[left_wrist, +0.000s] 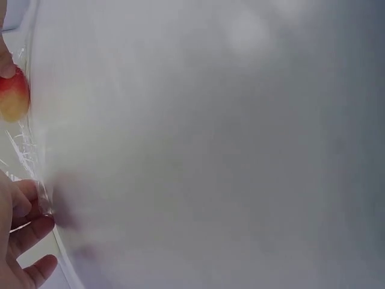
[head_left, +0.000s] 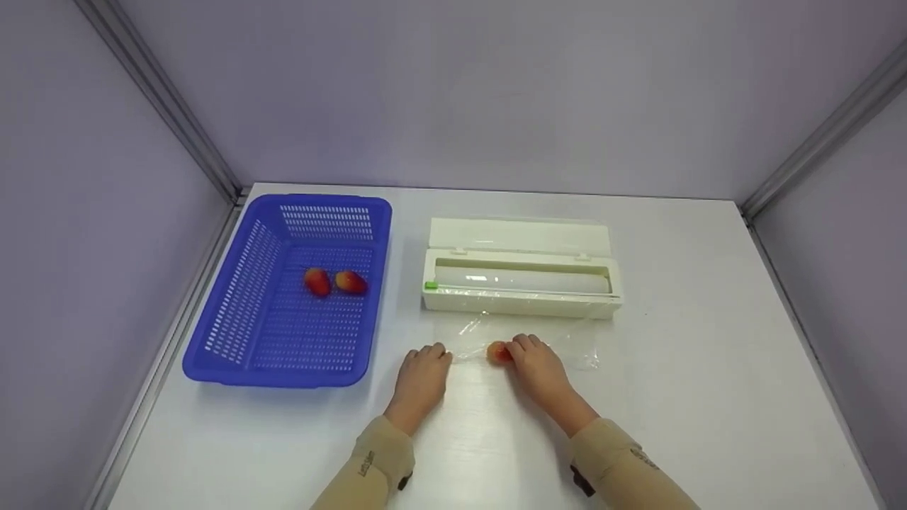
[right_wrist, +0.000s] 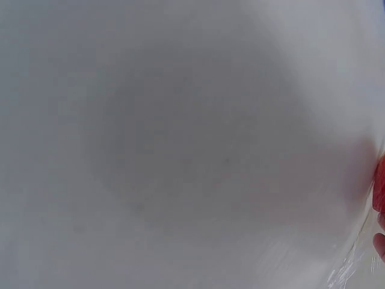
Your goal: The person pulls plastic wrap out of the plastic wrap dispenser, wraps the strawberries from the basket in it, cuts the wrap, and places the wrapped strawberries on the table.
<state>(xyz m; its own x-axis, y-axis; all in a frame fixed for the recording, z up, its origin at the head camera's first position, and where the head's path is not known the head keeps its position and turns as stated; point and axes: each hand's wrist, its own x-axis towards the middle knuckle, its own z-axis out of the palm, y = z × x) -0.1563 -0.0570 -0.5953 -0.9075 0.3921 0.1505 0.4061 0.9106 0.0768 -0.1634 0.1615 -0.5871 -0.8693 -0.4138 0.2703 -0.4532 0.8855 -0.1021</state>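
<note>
A red-and-yellow fruit (head_left: 497,353) lies on a sheet of clear cling film (head_left: 577,348) near its front edge. My right hand (head_left: 542,375) grips the fruit's red end from the right. To the left, my left hand (head_left: 423,375) pinches the front left part of the film. In the left wrist view, thumb and fingers of the left hand (left_wrist: 27,223) meet at the film's edge, with other fingers spread. The film runs back to a white cling film dispenser (head_left: 521,304), its lid lifted open and the roll showing inside. Only a red bit of fruit (right_wrist: 379,186) shows in the right wrist view.
A blue plastic basket (head_left: 276,381) stands on the left of the white table (head_left: 708,354). Inside it lie two more red-and-yellow fruits (head_left: 317,282), side by side. A green slider (head_left: 431,285) sits at the dispenser's left end. Pale walls enclose the back and sides.
</note>
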